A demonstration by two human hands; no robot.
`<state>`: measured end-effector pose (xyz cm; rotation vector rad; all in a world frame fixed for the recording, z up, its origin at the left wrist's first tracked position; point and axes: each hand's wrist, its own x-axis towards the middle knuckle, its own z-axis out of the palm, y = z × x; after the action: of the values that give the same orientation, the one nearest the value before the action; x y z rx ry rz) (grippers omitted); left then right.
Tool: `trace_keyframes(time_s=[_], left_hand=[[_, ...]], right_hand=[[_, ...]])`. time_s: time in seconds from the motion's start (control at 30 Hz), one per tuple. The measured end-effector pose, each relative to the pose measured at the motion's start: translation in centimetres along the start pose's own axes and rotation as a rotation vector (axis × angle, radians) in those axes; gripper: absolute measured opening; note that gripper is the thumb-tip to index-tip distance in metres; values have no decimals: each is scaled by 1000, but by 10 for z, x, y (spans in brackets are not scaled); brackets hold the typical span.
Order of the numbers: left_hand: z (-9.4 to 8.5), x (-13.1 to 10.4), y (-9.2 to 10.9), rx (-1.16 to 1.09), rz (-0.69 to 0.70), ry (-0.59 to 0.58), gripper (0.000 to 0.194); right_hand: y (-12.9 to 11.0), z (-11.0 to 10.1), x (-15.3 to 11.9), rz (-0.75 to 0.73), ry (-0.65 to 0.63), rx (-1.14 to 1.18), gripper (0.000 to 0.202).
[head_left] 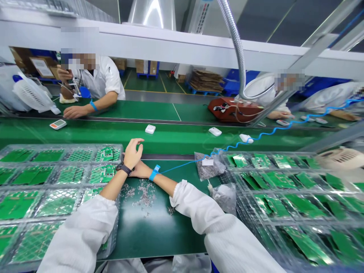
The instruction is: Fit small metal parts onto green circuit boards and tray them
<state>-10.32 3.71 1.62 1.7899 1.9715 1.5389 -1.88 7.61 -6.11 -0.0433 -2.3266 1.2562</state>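
My left hand, with a dark watch on its wrist, is raised above the far edge of my green work mat. Its fingers are apart and I see nothing in them. Just below, my right hand reaches behind the left wrist, so its fingers are hidden. A blue wrist strap with a coiled cord circles my right wrist. Small metal parts lie loose on the mat under both hands. To the left, nearest the hands, a clear compartment tray holds green circuit boards.
Stacked clear trays with more boards stand on the right. Two bags of small parts, one a labelled bag, lie beside them. White devices sit along the green belt. Co-workers, including one person, sit across. A blue coiled cord hangs right.
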Motion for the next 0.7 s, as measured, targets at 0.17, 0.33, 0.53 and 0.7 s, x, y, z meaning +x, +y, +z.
trace_keyframes(time_s=[0.17,0.33,0.53,0.7], left_hand=[[-2,2,1,-77,-55,6,24],[-3,3,5,-95,-87,28,23],[-1,1,1,-90,-77,-15,23],[-1,0,0,-83,-69,-29,24]], right_hand=[[2,-3,5,-7,29,-44,99],[3,-4,9,-75,75,-51,101],[-1,-11,5,-56,52,-100,114],[-5,-17,0,-43,35,-154,112]])
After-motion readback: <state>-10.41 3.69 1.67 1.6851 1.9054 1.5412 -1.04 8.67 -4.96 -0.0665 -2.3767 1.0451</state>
